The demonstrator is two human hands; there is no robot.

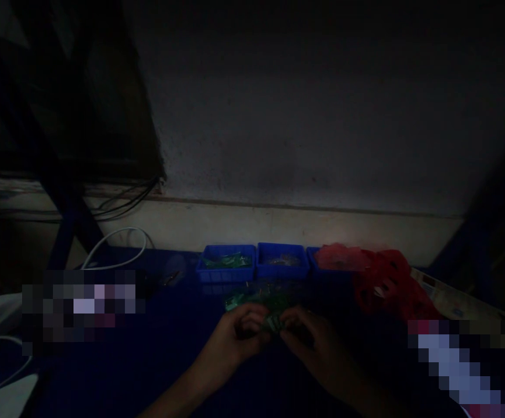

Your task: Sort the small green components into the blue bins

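In the dim head view, my left hand (239, 334) and my right hand (311, 337) meet over the blue table (182, 342). Between their fingertips is a small green piece (273, 322) with pale marks, which looks like a circuit board. Both hands pinch it, the left from its left side and the right from its right. Just beyond the fingers, more green pieces (235, 300) lie on the table in a loose group. Fine detail on the held piece is lost in the dark.
Along the back stand a blue bin (226, 276) with green pieces, a blue bin (282, 271) with small parts, and another blue bin (312, 267) under pink plastic (339, 256). A red bag (394, 273) lies right. A white cable (144, 244) loops at left.
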